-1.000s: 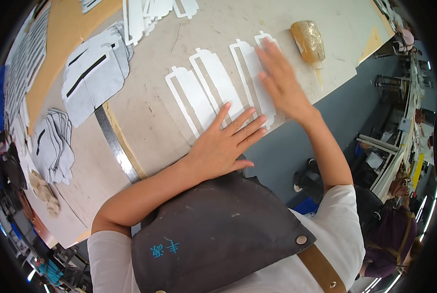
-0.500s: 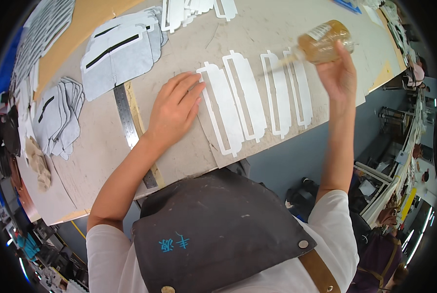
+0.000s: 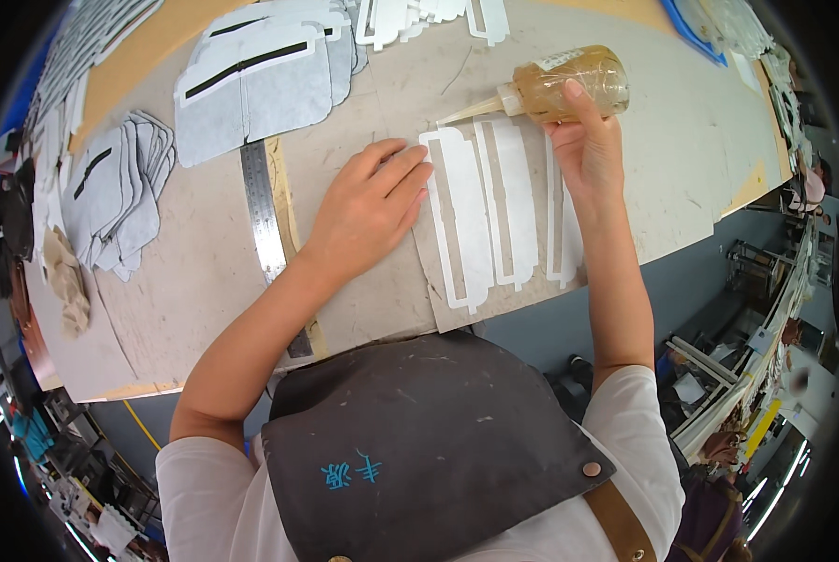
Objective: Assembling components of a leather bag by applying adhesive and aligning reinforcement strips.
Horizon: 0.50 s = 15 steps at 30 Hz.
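Note:
My right hand (image 3: 588, 145) grips a clear squeeze bottle (image 3: 595, 80) of amber liquid, tilted on its side. Its long pale nozzle (image 3: 471, 111) points left, with the tip just above the upper end of the leftmost white cut-out strip (image 3: 466, 225). Whether the tip touches the strip, I cannot tell. My left hand (image 3: 368, 201) lies flat with fingers stretched out, fingertips at that strip's upper left edge. Beside it lie another white strip (image 3: 518, 211) and one more (image 3: 560, 234) partly covered by my right hand and forearm. Each strip has a long narrow slot.
Grey-white panels with black slots (image 3: 279, 103) are stacked at the far left, with smaller slotted pieces (image 3: 124, 192) nearer. A metal ruler (image 3: 265, 220) lies left of my left forearm. More white cut-outs (image 3: 410, 23) and a blue tray (image 3: 696, 33) sit at the back.
My right hand has carried the bottle left, bringing its nozzle from the right-hand strips to the leftmost strip's upper end. My left hand stays at that strip's edge. The whole view has shifted slightly.

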Tool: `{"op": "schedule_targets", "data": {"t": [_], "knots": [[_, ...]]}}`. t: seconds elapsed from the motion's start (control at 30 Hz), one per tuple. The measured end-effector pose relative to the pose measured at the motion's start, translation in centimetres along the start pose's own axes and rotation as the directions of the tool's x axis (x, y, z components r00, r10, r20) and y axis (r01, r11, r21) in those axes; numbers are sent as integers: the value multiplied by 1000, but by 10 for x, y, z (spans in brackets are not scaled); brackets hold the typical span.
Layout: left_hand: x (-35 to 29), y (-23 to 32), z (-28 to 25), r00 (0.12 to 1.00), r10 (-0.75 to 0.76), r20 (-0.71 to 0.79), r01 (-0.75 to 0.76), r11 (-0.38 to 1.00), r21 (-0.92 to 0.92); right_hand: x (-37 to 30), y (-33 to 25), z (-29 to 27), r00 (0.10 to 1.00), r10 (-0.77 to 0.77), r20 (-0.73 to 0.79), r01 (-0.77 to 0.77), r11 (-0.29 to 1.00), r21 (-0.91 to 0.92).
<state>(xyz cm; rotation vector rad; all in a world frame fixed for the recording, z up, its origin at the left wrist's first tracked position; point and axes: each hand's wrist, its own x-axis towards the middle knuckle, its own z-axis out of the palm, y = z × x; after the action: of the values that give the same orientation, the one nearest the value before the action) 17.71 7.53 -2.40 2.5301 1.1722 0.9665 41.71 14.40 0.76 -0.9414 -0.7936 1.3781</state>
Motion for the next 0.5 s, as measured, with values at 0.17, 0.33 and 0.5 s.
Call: {"op": "schedule_targets", "data": {"t": [0.17,0.33,0.5], "knots": [[0,-1,-1,1000,-3,5,3,1000,-5,1,2,2,997,-58,-43,53,992,-114],[0,0,-1,1000,-5,7,5,1000,6,3,2,2,996,-82,-21,76,978,-192],[-1,1,1,1000,-11,13,11,1000,6,6,2,3,997,-73,9,73,958,-279]]}}
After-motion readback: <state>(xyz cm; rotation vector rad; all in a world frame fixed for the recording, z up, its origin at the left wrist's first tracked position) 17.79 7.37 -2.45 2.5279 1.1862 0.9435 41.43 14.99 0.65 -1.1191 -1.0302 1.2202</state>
